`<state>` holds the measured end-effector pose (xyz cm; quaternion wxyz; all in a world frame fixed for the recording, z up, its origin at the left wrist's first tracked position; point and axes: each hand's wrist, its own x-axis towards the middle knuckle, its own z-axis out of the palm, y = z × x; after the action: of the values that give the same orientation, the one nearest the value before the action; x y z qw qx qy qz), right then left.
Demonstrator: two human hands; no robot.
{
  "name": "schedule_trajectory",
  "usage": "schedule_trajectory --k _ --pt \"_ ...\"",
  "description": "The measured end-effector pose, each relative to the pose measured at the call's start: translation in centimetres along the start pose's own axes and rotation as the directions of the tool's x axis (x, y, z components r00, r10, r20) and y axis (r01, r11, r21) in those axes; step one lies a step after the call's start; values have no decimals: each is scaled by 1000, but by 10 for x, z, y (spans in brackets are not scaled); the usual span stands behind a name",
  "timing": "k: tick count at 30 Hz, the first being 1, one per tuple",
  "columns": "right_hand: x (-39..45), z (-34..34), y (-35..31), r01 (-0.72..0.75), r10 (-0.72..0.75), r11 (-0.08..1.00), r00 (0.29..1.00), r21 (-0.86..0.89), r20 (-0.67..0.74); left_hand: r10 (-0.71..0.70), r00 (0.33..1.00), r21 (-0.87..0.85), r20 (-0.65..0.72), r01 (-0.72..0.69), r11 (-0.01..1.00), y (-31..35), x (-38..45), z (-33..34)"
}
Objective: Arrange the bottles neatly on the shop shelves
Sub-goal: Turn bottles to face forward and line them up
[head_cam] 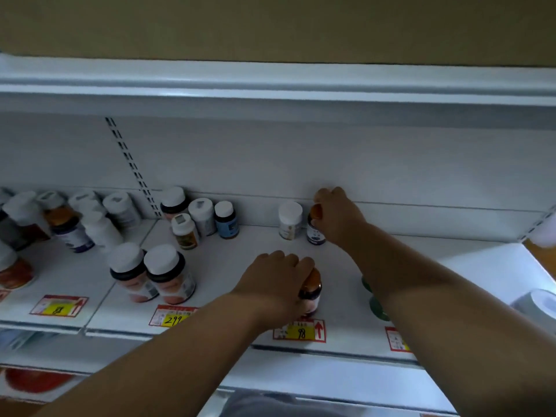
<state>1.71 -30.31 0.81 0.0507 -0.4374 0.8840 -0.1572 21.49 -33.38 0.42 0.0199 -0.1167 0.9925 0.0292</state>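
On the white shelf, the left hand grips an orange-capped bottle at the front edge, while at one o'clock the right hand clasps a second bottle by the back wall, a white-capped jar just beside at nine o'clock.

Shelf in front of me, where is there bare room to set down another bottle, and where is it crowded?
The shelf is bare right of the right hand, back to the wall. Another free patch lies between the blue-label bottle and the white bottle, running forward to the left hand. Left of the blue-label bottle it is crowded with bottles.
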Motion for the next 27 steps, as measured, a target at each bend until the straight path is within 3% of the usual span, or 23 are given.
schedule_trajectory --k 7,13,24,27 --pt "-81 -28 2 -122 125 989 991 82 -41 51 996 -28 -75 -53 998 -6 2 9" --pt "-141 -26 -17 -193 193 981 973 -10 129 69 993 -44 -101 -73 996 -10 2 13" --pt "-136 -5 -22 -98 93 995 983 20 157 92 989 -31 -114 -96 995 -20 -1 14" --pt "-132 -12 -21 -121 102 986 983 117 155 88 990 -35 -110 -93 995 -21 -1 17"
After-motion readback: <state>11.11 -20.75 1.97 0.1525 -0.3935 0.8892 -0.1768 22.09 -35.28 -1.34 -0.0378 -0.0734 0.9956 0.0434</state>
